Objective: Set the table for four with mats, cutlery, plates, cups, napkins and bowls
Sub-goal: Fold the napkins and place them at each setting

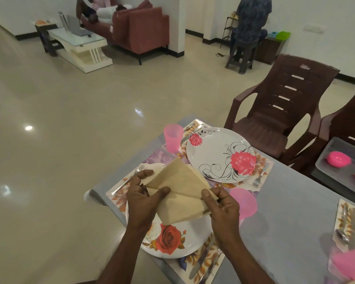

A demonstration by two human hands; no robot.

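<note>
Both hands held a folded tan napkin [180,191] above the near plate [172,242] at six o'clock: the left hand [143,199] pinched its left edge between thumb and fingers, and the right hand [221,210] gripped its right corner. A second plate [213,154] lay at twelve o'clock, a pink cup [172,138] at eleven.

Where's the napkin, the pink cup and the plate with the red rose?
napkin [179,188], head view, middle of the folded beige paper
pink cup [173,138], head view, its side wall
rose plate [190,245], head view, bare white part beside the rose
</note>
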